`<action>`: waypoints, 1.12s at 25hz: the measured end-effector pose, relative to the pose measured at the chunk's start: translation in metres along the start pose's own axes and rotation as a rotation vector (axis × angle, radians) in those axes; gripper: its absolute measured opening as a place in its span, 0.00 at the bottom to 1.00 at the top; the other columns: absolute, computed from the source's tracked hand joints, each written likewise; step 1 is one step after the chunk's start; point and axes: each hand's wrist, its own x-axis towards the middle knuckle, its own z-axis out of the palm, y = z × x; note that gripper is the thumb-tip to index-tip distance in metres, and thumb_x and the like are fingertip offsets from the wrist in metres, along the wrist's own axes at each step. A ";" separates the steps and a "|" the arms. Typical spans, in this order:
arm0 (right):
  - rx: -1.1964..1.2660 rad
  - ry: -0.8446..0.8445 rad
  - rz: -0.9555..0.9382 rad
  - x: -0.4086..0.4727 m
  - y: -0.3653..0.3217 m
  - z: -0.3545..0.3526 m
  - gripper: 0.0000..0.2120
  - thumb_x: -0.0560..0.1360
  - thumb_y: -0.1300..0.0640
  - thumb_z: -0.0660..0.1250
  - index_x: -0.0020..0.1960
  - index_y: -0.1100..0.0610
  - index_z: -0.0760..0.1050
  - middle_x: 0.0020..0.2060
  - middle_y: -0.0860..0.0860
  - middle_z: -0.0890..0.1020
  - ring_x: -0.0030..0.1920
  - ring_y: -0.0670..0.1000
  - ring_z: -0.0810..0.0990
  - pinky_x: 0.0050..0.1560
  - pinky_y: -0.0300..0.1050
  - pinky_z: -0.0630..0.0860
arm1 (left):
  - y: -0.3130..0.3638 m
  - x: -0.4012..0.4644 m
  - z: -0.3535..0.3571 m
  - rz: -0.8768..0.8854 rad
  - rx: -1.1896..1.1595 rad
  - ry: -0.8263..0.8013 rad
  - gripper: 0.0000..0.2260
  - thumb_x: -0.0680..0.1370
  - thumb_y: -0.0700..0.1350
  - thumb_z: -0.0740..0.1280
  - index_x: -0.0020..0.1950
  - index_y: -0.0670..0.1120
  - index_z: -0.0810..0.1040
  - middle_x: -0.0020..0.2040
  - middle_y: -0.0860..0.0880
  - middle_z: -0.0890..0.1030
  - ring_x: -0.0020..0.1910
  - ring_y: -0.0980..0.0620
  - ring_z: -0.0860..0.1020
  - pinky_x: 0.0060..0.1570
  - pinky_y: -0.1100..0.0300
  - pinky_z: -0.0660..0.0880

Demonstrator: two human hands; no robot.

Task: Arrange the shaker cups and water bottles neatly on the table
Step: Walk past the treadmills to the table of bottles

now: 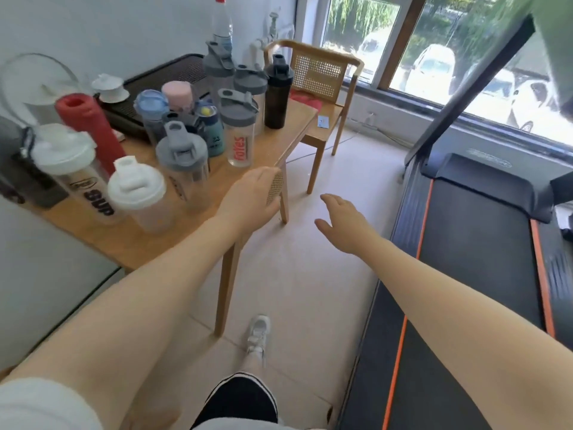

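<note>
Several shaker cups and bottles stand crowded on the wooden table (139, 243). Nearest are two white-lidded cups (136, 187), one printed "SUP" (71, 169). Behind them are a grey-lidded cup (183, 156), a clear cup with orange lettering (238, 131), a black shaker (277, 91), a red bottle (90, 125) and a tall clear water bottle (221, 23). My left hand (248, 193) hovers at the table's right edge with its fingertips hidden at a rattan panel. Over the floor to the right, my right hand (341, 218) is open and holds nothing.
A black tray (161, 79) lies at the back of the table against the wall. A rattan-backed chair (316, 76) stands beyond the table's far end. A treadmill (480, 243) runs along the right under the window. Tiled floor lies between them.
</note>
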 end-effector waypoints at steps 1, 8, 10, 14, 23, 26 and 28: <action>-0.008 -0.007 -0.011 0.026 0.004 -0.003 0.27 0.78 0.53 0.57 0.74 0.59 0.52 0.75 0.54 0.58 0.74 0.57 0.57 0.70 0.52 0.60 | -0.007 0.027 0.005 -0.007 -0.010 0.009 0.24 0.76 0.44 0.63 0.71 0.46 0.61 0.70 0.46 0.68 0.67 0.48 0.67 0.64 0.54 0.67; -0.075 -0.117 -0.067 0.185 0.025 -0.045 0.24 0.79 0.57 0.55 0.73 0.58 0.55 0.74 0.53 0.59 0.73 0.55 0.57 0.70 0.50 0.60 | -0.043 0.190 0.016 0.040 -0.102 0.088 0.21 0.76 0.41 0.62 0.69 0.42 0.64 0.67 0.43 0.71 0.65 0.46 0.68 0.63 0.53 0.67; -0.108 -0.118 -0.122 0.221 0.033 -0.058 0.21 0.79 0.58 0.54 0.72 0.57 0.58 0.74 0.53 0.62 0.73 0.55 0.59 0.69 0.51 0.61 | -0.046 0.224 0.013 0.145 -0.029 0.070 0.19 0.76 0.39 0.62 0.67 0.40 0.67 0.64 0.42 0.73 0.63 0.44 0.70 0.60 0.52 0.68; -0.091 -0.109 -0.223 0.296 0.051 -0.079 0.20 0.78 0.59 0.56 0.70 0.57 0.63 0.71 0.54 0.67 0.69 0.56 0.66 0.68 0.51 0.65 | -0.055 0.275 0.014 0.216 0.026 0.183 0.19 0.73 0.38 0.63 0.64 0.40 0.70 0.60 0.41 0.76 0.59 0.43 0.73 0.57 0.51 0.70; -0.007 0.058 -0.845 0.459 0.076 -0.144 0.13 0.75 0.62 0.59 0.57 0.60 0.75 0.55 0.57 0.80 0.56 0.59 0.77 0.55 0.54 0.74 | -0.046 0.363 0.017 -0.075 0.204 0.419 0.16 0.73 0.43 0.59 0.59 0.40 0.73 0.55 0.42 0.80 0.57 0.48 0.72 0.57 0.55 0.67; 0.094 0.171 -1.057 0.479 0.066 -0.164 0.16 0.73 0.54 0.60 0.58 0.58 0.74 0.60 0.56 0.77 0.59 0.59 0.75 0.58 0.55 0.72 | -0.038 0.358 0.019 -0.329 0.381 0.476 0.16 0.73 0.45 0.59 0.59 0.41 0.74 0.54 0.42 0.81 0.56 0.47 0.75 0.55 0.54 0.70; 0.083 0.146 -1.065 0.491 0.051 -0.169 0.24 0.73 0.49 0.63 0.66 0.56 0.67 0.69 0.55 0.67 0.69 0.59 0.65 0.66 0.56 0.64 | -0.035 0.349 0.016 -0.558 0.424 0.503 0.20 0.73 0.50 0.59 0.59 0.40 0.74 0.56 0.41 0.80 0.56 0.42 0.77 0.53 0.50 0.72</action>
